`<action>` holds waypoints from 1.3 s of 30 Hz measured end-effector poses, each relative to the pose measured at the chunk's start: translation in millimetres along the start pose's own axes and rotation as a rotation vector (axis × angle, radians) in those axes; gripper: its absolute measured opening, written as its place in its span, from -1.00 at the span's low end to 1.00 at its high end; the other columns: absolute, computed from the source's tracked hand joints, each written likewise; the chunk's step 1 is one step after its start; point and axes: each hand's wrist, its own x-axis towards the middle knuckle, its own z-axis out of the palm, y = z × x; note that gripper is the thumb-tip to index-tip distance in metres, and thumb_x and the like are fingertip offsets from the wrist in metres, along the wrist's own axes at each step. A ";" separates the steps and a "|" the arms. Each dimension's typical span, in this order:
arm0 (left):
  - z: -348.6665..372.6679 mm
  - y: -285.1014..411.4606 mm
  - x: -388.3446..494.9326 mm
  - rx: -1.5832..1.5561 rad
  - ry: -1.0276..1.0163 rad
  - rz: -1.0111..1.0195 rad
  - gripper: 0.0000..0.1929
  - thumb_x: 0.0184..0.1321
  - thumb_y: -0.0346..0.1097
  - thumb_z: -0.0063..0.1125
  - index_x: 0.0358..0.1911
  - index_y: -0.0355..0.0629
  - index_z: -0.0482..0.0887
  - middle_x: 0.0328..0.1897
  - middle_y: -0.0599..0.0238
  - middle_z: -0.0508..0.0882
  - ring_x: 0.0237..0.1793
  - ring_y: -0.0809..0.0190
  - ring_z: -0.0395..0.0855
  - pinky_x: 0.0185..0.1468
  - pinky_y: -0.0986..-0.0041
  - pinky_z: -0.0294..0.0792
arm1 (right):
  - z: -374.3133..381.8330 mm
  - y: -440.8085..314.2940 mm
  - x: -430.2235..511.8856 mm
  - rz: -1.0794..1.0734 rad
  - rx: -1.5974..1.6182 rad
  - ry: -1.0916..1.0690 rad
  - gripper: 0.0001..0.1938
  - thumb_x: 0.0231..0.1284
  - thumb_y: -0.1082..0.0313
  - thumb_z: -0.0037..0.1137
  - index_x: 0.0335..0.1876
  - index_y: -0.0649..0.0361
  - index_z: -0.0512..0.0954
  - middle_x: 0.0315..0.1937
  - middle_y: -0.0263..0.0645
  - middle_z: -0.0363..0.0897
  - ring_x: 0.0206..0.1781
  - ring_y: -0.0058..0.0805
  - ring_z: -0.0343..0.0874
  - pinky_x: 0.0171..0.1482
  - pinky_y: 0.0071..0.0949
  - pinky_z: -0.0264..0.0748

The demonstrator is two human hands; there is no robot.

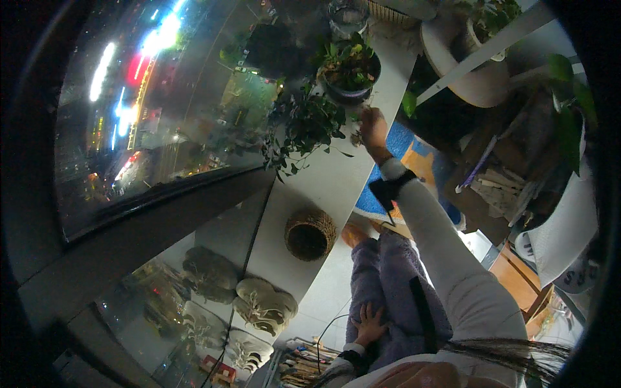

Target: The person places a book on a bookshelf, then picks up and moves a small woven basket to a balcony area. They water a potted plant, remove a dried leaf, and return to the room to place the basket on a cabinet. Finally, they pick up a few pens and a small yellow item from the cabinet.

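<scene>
My right hand (372, 128) reaches out over the window sill, its fingers bent at a small sprig of plant just below a dark round pot (350, 77) of leafy plants. Whether the fingers pinch anything is too small to tell. Left of the hand, a trailing plant with dark leaves (315, 121) spreads over the sill (310, 179). My left hand (370, 324) rests with spread fingers on my thigh, on purple fleece trousers, holding nothing. A black strap is around each wrist.
An empty woven basket (310, 235) stands on the sill, with pale sneakers (264, 305) further along it. The window (194, 111) borders the sill on the left. A blue and orange mat (412, 155) lies on the floor. More potted plants and a round pale surface (480, 87) are at upper right.
</scene>
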 end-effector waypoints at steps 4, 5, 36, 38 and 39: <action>-7.8 3.7 -1.3 -0.001 -0.027 -0.023 -0.27 0.06 0.31 0.02 0.33 0.31 0.23 0.54 0.13 -0.21 0.50 -0.10 -0.40 0.21 -0.54 -0.41 | -74.4 -20.0 -14.8 -0.035 0.370 0.060 -0.92 0.19 0.48 -0.05 -0.24 0.26 0.38 -0.35 -0.19 0.51 -0.32 -0.40 0.48 -0.28 -0.43 0.43; -9.4 3.9 -2.5 -0.032 -0.001 -0.011 -0.27 0.06 0.31 0.03 0.33 0.31 0.23 0.54 0.12 -0.20 0.50 -0.11 -0.40 0.20 -0.54 -0.41 | -94.0 -29.4 -15.8 -0.060 0.397 0.054 -0.91 0.18 0.54 -0.05 -0.22 0.24 0.37 -0.35 -0.26 0.50 -0.34 -0.51 0.45 -0.29 -0.51 0.43; -29.5 9.5 -7.2 -0.233 0.053 -0.016 -0.24 0.05 0.43 -0.07 0.32 0.30 0.26 0.53 0.07 -0.14 0.50 -0.12 -0.34 0.27 -0.44 -0.38 | -156.6 -120.7 62.5 -0.482 -0.129 -0.079 -0.83 0.08 0.60 0.00 -0.28 0.23 0.63 -0.39 -0.07 0.61 -0.34 -0.23 0.62 -0.16 -0.39 0.54; -28.4 7.8 -7.3 -0.254 0.063 -0.010 -0.24 0.05 0.43 -0.06 0.32 0.30 0.26 0.53 0.07 -0.15 0.50 -0.11 -0.35 0.27 -0.45 -0.40 | -130.7 -108.9 73.7 -0.478 -0.244 -0.109 -0.89 0.04 0.51 0.08 -0.35 0.25 0.63 -0.40 -0.02 0.59 -0.32 -0.15 0.61 -0.17 -0.31 0.54; -27.5 6.8 -7.4 -0.247 0.065 -0.013 -0.24 0.05 0.42 -0.06 0.32 0.30 0.26 0.53 0.08 -0.15 0.51 -0.10 -0.36 0.27 -0.45 -0.40 | -119.7 -103.3 76.2 -0.440 -0.283 -0.148 -0.89 0.01 0.45 0.12 -0.35 0.25 0.61 -0.38 -0.01 0.58 -0.27 -0.10 0.59 -0.17 -0.26 0.53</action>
